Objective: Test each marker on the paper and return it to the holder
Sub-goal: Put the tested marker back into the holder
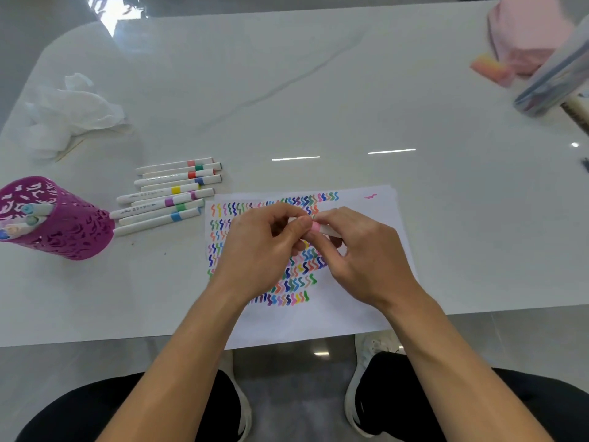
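L hand (264,250) + R hand (360,260) meet over paper (366,218). Both pinch pink-banded marker (320,228) betw thumb & fingers. Marker roughly level, over squiggle rows. Purple holder (63,231) far L, few markers inside. Row of loose markers (169,193) on table (318,106) betw holder & paper. Crumpled tissue (70,113) further back, L side.

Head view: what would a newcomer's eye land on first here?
The paper at the centre, filled with rows of colourful squiggles, stands out first. Over it, the left hand and right hand both pinch a pink-banded marker. To the left are a row of white markers and a magenta holder with a few markers inside.
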`<state>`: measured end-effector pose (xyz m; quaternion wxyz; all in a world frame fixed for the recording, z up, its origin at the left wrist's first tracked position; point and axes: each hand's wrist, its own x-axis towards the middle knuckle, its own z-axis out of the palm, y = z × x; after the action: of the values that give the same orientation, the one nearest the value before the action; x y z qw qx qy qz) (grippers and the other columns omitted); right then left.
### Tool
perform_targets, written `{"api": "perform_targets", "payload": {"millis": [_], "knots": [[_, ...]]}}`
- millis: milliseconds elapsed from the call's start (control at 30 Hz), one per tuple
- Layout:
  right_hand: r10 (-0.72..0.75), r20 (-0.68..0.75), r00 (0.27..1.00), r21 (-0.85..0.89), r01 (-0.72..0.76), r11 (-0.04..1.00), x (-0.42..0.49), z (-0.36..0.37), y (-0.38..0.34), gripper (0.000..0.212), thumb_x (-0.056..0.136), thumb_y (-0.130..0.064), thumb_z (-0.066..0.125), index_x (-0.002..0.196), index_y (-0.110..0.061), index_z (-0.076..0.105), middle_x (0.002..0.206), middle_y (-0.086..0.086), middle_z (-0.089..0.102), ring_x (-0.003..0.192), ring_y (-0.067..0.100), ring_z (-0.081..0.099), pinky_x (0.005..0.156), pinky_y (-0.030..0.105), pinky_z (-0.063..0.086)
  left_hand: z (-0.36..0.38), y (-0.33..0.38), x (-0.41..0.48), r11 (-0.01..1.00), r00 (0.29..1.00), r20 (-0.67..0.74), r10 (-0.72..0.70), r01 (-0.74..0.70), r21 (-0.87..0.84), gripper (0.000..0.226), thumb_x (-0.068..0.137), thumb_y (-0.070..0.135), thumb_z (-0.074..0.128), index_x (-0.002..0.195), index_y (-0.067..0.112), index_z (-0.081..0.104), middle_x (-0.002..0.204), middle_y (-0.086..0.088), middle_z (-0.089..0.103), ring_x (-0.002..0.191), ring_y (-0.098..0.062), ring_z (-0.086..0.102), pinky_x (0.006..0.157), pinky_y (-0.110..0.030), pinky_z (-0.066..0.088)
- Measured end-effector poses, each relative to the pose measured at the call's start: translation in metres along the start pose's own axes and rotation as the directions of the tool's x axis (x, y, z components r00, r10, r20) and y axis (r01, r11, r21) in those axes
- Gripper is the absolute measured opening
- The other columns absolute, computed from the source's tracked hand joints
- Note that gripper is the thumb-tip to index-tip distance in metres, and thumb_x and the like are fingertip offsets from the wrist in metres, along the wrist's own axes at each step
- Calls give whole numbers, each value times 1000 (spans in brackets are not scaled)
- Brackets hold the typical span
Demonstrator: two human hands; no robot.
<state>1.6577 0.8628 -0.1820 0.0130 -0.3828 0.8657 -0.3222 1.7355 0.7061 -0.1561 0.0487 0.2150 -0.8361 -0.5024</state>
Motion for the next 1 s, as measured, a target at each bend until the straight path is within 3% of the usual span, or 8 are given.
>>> {"api": "perform_targets", "payload": {"millis": [133,300,500,667,833,933,1000], "knots": [[-20,-18,1000,-25,19,1000,-2,-1,0,33,102,-42,54,113,-19,75,97,-3,78,74,15,72,62,17,44,2,1,1,998,1000,-3,-7,7,-68,10,95,25,68,94,25,78,72,8,75,68,-9,72,69,-23,60],[-15,-42,999,-83,11,996,-1,-1,0,29,102,-42,55,103,-21,75,74,-8,71,57,5,49,54,9,22,6,-1,2,994,999,-22,-28,26,-105,11,97,20,67,96,19,78,72,3,74,66,-13,72,69,-29,62],[-12,-47,999,-56,9,998,-2,0,1,25,100,-41,59,98,-23,77,66,-10,68,51,7,49,49,12,25,9,-1,1,992,998,-55,-43,36,-121,11,96,19,67,97,19,78,70,4,74,63,-14,72,68,-31,62],[-8,-78,997,-46,4,999,-3,3,-1,28,97,-44,60,91,-22,76,58,-13,61,45,4,40,49,11,20,9,1,-1,991,995,-76,-62,53,-122,14,96,18,68,89,28,74,67,4,74,60,-10,71,65,-25,61],[55,-89,995,3,-55,999,-2,3,2,36,96,-51,60,84,-20,72,53,-25,37,42,-6,34,49,11,21,5,1,-1,984,990,-124,-71,50,-169,6,93,23,71,94,24,77,69,6,75,63,-8,73,65,-19,59],[158,-38,987,18,-158,987,2,0,5,30,102,-53,54,97,-24,62,53,-19,43,44,-1,46,45,12,25,8,-1,-1,990,975,-203,-85,60,-129,5,94,24,71,94,25,76,71,8,74,64,-5,72,63,-13,55],[227,2,974,174,-224,959,2,-3,10,11,106,-39,51,112,-29,48,57,-8,49,47,9,50,43,17,31,9,-5,1,995,967,-240,-88,76,-60,4,93,25,71,94,29,74,75,11,73,69,-1,69,63,-10,52]]}}
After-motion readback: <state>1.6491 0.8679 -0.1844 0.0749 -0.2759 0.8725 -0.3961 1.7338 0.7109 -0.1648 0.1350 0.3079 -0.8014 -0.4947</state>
